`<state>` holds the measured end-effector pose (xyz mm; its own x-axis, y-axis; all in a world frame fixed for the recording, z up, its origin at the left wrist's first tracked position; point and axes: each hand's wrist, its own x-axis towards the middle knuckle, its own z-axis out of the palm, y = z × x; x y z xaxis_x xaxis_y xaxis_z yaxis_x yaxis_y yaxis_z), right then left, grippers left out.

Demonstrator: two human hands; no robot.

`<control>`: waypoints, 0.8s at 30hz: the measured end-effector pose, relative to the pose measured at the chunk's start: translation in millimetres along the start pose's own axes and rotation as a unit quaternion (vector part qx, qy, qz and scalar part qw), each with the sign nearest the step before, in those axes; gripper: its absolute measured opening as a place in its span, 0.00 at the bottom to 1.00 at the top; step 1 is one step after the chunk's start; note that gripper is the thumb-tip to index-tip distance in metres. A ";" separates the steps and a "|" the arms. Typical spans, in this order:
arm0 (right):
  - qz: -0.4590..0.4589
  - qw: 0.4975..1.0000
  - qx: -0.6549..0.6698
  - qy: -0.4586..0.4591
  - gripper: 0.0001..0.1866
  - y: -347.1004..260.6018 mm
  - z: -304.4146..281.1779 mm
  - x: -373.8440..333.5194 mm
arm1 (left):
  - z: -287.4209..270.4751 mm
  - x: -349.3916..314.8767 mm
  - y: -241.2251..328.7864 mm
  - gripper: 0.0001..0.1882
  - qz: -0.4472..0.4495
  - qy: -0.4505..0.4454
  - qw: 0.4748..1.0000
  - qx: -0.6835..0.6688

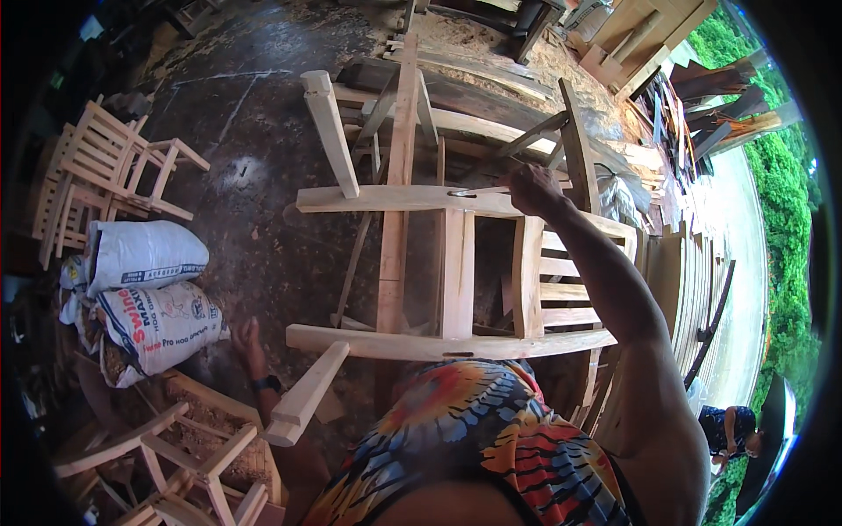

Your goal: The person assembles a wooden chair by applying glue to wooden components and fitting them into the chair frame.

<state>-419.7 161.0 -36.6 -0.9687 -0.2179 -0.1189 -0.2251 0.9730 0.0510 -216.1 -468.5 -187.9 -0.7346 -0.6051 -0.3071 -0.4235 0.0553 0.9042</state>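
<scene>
A pale wooden chair frame (456, 272) lies on its back in front of me, its slatted backrest (566, 292) to the right. Two short legs or arm posts stick out at its left end. My right hand (533, 190) reaches over to the far rail and is closed on a thin, light stick-like tool (485, 190). The tool's tip is at a dark slot in that rail; its exact kind cannot be made out. My left hand (250, 346), with a dark band on its wrist, hangs left of the near rail. Its fingers look apart, with nothing visible in them.
A long wooden beam (402, 158) passes under the frame. Two stuffed white sacks (158, 324) stand at left, near stacked slatted chairs (105, 167). Another chair frame (193, 456) stands lower left. Boards (675, 280) lean at right, and a person (732, 430) is at far right.
</scene>
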 end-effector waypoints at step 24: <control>0.023 0.997 -0.031 -0.069 0.22 -11.9 -30.2 -0.7 | 12.8 5.0 -29.3 0.31 -0.022 -0.081 0.996 0.014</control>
<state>-419.5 147.3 -7.1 -0.9557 -0.1569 -0.2492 -0.1913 0.9742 0.1201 -214.1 -463.0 -219.7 -0.7898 -0.4711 -0.3928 -0.4705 0.0545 0.8807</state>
